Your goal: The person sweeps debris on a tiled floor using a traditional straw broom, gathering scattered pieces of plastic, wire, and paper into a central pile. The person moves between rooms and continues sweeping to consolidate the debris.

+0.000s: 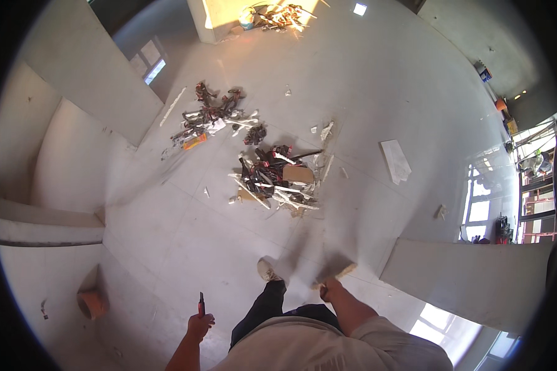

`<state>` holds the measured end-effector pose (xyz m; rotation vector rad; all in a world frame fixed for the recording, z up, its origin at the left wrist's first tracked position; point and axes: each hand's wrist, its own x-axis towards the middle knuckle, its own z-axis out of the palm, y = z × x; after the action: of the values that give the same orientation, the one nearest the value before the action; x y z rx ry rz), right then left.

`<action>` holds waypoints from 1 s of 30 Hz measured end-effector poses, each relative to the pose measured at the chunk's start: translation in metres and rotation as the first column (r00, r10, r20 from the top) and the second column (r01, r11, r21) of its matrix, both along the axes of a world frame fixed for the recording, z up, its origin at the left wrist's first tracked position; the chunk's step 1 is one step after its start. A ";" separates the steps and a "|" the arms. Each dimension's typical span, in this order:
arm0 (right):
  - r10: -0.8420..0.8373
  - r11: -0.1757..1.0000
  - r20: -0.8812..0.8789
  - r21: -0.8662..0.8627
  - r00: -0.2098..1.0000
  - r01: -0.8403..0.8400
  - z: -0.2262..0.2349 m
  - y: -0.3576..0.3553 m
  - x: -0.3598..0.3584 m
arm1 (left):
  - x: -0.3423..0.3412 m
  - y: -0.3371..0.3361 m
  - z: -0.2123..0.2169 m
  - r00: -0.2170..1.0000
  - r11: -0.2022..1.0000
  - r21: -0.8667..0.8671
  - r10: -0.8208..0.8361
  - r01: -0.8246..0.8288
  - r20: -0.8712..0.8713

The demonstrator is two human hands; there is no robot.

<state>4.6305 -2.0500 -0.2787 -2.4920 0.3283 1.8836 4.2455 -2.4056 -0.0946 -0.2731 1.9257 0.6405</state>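
Observation:
Low at the left, my left hand [199, 326] is closed around a red-and-black utility knife [201, 304], which points up and away from me. My right hand [330, 289], in front of my right side, grips a flat piece with a ragged tan edge [346, 270]; its exact kind is hard to make out. Ahead of my feet lies a heap of dark and red pieces mixed with white strips [272, 176], with bits of brown cardboard [298, 174] on it. Neither hand touches this heap.
Farther left is a second heap of dark debris [213, 114], and a sunlit pile [284, 17] lies at the far end. A white flat piece [395, 162] rests on the pale floor at right. Low walls [464, 278] flank me; an orange pipe-like object [93, 304] is at left.

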 end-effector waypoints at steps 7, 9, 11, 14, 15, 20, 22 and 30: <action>-0.124 0.972 -0.349 0.147 0.929 0.185 0.050 0.127 -0.193 | 0.011 -0.030 0.010 0.997 0.983 -0.183 0.019 -0.004 0.079; -0.109 0.966 -0.356 0.183 0.928 0.183 0.073 0.170 -0.245 | 0.015 -0.035 0.006 0.993 0.973 -0.225 0.072 -0.048 0.097; -0.116 0.958 -0.380 0.200 0.918 0.204 0.084 0.209 -0.292 | 0.018 -0.030 0.011 0.988 0.967 -0.235 0.125 -0.102 0.086; -0.063 0.938 -0.560 0.249 0.826 0.240 0.049 0.277 -0.312 | 0.022 -0.023 0.007 0.989 0.967 -0.230 0.129 -0.109 0.071; -0.032 0.933 -0.598 0.269 0.801 0.238 0.035 0.305 -0.312 | 0.019 -0.020 0.005 0.992 0.969 -0.226 0.112 -0.096 0.059; 0.308 0.855 -0.437 0.518 0.845 -0.044 0.028 0.369 -0.325 | 0.044 0.012 0.025 0.980 0.948 -0.251 0.188 -0.197 -0.061; 0.428 0.786 -0.303 0.589 0.851 -0.186 0.029 0.365 -0.314 | 0.068 0.039 0.033 0.953 0.928 -0.216 0.293 -0.303 -0.078; 0.895 0.444 -0.310 0.548 0.321 -0.709 0.101 0.237 -0.208 | 0.178 0.150 0.039 0.894 0.871 -0.232 0.448 -0.433 0.012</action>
<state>4.4222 -1.8126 -0.1778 -1.8490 -1.4932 2.6472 4.4232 -2.2561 -0.0558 -0.8889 1.8830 0.6976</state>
